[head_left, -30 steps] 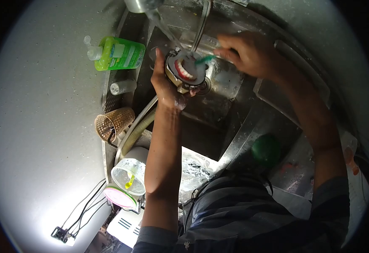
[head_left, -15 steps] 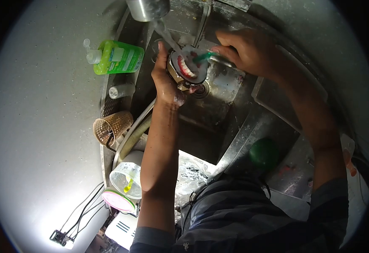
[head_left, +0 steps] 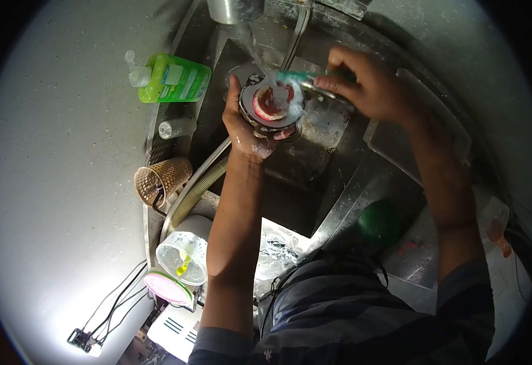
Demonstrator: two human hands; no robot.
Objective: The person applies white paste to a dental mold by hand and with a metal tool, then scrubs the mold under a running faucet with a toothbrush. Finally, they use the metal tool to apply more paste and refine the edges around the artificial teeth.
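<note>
- Running across the grey surface at the lower left, dark cables (head_left: 120, 298) reach a small black fitting (head_left: 79, 338).
- Beside the sink's left edge, a tan perforated basket (head_left: 171, 173) lies tipped, its mouth facing left.
- A pink-and-green-rimmed lid (head_left: 168, 288) is near the counter's lower left corner.
- Above it, a green squeeze bottle (head_left: 184, 79) with a pale cap sits at the sink's upper left edge; a small clear bottle (head_left: 180, 128) is just below.
- A translucent tub (head_left: 187, 246) near the lower left corner contains a yellow utensil (head_left: 184, 266).
- A ribbed hose (head_left: 200, 190) bends along the sink's left edge.
- Over the basin, the left hand (head_left: 244, 129) cradles a round denture flask (head_left: 257, 123) from below and the left, thumb up along its side.
- Red-gummed white teeth (head_left: 262, 109) curve across the flask's face.
- Water from the metal faucet (head_left: 235, 9) at the sink's upper edge hits the flask's top.
- The right hand (head_left: 363, 85) grips a brush (head_left: 296, 77), its blurred green end at the flask's upper edge; contact is unclear.
- A green rounded object (head_left: 380, 222) rests right of the basin.
- Farther right, a clear tray (head_left: 393, 145) lies partly behind the right forearm.
</note>
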